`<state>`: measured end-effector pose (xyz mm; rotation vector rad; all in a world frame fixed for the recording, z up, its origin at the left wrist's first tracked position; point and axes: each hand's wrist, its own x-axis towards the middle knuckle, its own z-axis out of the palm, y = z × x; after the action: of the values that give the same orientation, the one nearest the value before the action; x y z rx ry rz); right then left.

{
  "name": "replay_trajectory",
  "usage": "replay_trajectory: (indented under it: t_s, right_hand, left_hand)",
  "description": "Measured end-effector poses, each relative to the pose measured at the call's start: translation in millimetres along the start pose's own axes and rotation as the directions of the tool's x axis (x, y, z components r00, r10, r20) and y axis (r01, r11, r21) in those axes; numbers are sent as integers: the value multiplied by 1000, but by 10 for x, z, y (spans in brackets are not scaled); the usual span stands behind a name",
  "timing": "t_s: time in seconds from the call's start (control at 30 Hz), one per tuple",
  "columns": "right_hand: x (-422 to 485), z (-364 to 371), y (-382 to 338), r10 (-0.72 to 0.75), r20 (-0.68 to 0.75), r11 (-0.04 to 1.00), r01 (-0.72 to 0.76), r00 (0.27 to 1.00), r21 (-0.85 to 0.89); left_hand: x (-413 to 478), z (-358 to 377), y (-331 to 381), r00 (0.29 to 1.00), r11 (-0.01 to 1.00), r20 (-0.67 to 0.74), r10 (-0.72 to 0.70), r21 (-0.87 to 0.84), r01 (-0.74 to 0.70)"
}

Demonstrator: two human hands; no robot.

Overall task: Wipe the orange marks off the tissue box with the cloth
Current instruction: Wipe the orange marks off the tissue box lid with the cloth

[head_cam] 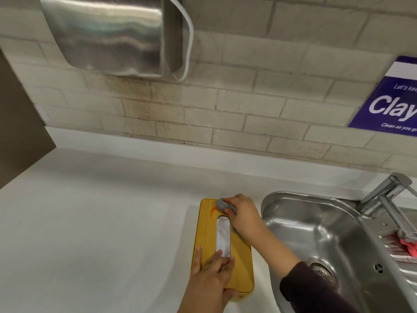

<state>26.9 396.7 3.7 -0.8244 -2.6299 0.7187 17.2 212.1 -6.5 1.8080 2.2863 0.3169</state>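
Note:
The tissue box (240,263) has a yellow wooden lid with a long oval slot showing white tissue (223,236). It lies on the white counter just left of the sink. An orange mark (212,211) shows near the lid's far left corner. My right hand (242,214) is shut on a grey cloth (222,204), pressing it on the lid's far end beside the mark. My left hand (211,276) lies flat on the near end of the lid, fingers spread, thumb around the near edge.
A steel sink (316,233) with a drain (322,271) lies right of the box, with a tap (383,195) and a pink brush (408,243) at far right. A steel dispenser (108,35) hangs on the tiled wall. The white counter (90,222) stretches left.

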Motion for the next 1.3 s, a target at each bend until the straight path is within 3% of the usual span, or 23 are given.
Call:
replay_trajectory:
  t_s: [0.07,0.2,0.5,0.67,0.77,0.9,1.03,1.17,1.23,1.3]
  right_hand:
    - [51,110,29,17,-53,995,-22,998,-95]
    - [186,216,-79,7,-62,1000,-9,998,-30]
    - [48,285,-123,-298,171,954,295,939,42]
    - [249,164,-53,-156,72,988,157,985,-4]
    - [300,247,-160,-175,54,984,175,983,-4]
    - [132,298,-207,-263,150,965,259,953,46]
    - [-195,208,-197,-285,203,958,281,937,49]
    - [-293,83,-300,-292,386,955,288,875,69]
    - [-298,-28,-303,-204,458,978,204,865,50]
    - [-338,-197,-261,-82,375,985,17,923,172]
  left_hand:
    - [10,-12,-14,1000,1000,-4,-16,-7,16]
    - [20,-44,-28,1000,999,2,-27,-21,27]
    - [31,53,-41,993,998,-112,40,53,-35]
    - [42,52,-32,985,998,-166,42,53,-33]
    - [41,40,-43,984,999,-176,23,31,-17]
    - [14,73,-9,973,998,-226,-38,44,49]
    - [-132,146,178,924,975,-327,-196,-167,147]
    - [-159,191,137,859,952,-433,-272,-249,176]
    - [-165,266,107,816,953,-512,-269,-264,149]
    - [-166,306,85,767,960,-593,-245,-261,105]
